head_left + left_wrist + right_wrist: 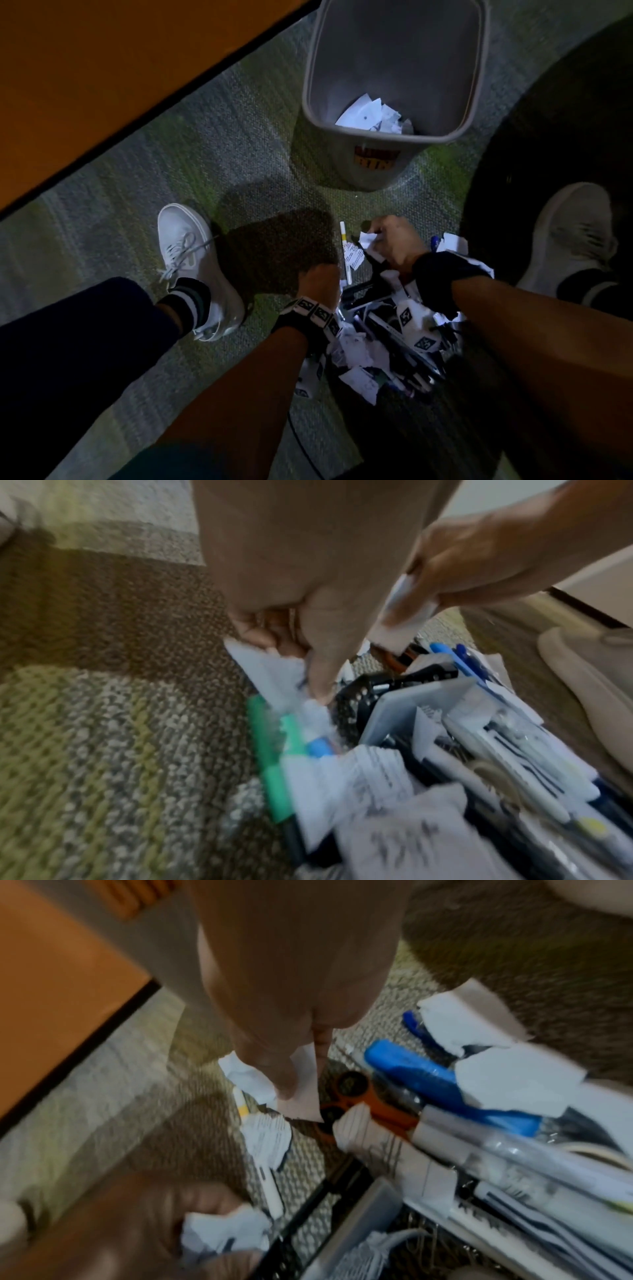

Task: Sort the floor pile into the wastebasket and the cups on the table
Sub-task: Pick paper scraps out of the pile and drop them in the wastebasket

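On the carpet between my 2 feet, head view, the mixed pile of paper scraps and pens [387,329] lies near the grey plastic wastebasket [394,85]. Left wrist view: my left hand [291,620] pinches a white scrap [270,669]. Right wrist view: my right hand [291,1001] pinches another white paper piece [301,1093].

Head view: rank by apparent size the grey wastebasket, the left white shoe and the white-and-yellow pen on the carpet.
1. Grey wastebasket
2. Left white shoe
3. White-and-yellow pen, partly hidden by paper, clearly the smallest
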Tool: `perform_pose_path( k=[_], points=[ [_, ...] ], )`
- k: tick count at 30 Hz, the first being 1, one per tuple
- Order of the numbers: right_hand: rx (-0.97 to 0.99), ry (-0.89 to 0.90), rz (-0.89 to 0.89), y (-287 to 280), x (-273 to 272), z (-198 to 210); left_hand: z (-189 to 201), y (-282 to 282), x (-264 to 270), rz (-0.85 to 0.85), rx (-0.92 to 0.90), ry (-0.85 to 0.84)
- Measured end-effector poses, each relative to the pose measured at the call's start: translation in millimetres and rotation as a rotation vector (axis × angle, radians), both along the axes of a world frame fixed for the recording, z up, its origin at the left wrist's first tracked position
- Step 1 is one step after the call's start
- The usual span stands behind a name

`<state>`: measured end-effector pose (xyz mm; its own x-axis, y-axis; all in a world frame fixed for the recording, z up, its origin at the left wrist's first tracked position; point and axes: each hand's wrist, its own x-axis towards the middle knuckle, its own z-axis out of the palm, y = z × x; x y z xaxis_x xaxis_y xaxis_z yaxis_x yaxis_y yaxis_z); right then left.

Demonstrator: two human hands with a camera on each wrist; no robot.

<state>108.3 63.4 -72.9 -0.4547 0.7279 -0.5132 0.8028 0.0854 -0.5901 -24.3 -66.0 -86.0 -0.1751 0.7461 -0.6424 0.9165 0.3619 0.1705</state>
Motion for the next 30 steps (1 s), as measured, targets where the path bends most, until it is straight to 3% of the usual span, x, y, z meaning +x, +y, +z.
perform_pose_path(
  k=[3,9,18,23,27,30],
  points=[
    [0.025,0.000,-0.067,6,8,14,10,7,0,0.126,-0.052,-0.029],
    [0.023,0.006,-0.042,12,20,62,45,21,-28,0.446,0.051,-0.122],
    [0.207,0.179,-0.050,19,3,186,182,78,-48,0.593,0.480,-0.356],
    [0.248,0.291,-0.323,49,-4,228,251,134,-36,0.581,0.601,-0.332],
    [0.180,0.371,-0.636,79,-11,225,267,175,-20,0.545,0.646,-0.291],
    [0.095,0.411,-0.705,89,-14,225,267,194,-9,0.526,0.654,-0.253]
  ],
)
